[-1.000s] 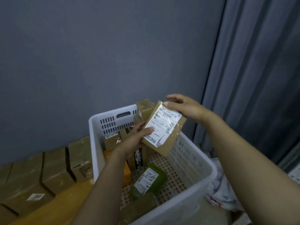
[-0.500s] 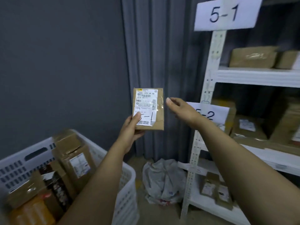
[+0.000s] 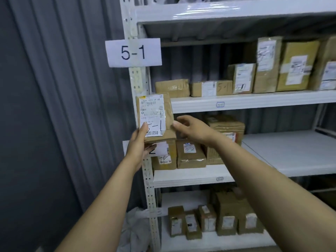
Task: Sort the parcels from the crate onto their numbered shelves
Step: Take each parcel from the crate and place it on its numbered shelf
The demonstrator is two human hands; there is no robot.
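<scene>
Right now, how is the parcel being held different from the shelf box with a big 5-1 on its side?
The held parcel stands upright in the air, gripped by the left hand; the shelf box lies low on the 5-1 shelf. The held parcel's 5-1 is penned on its white label; the shelf box's is on bare cardboard. Both are brown with white labels.

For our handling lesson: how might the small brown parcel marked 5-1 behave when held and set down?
Probably light: the left hand holds the small brown parcel up by one lower corner. Likely stiff: its edges look straight, without sag. Its glossy tape may be slippery, and stood on edge it could tip.
</scene>
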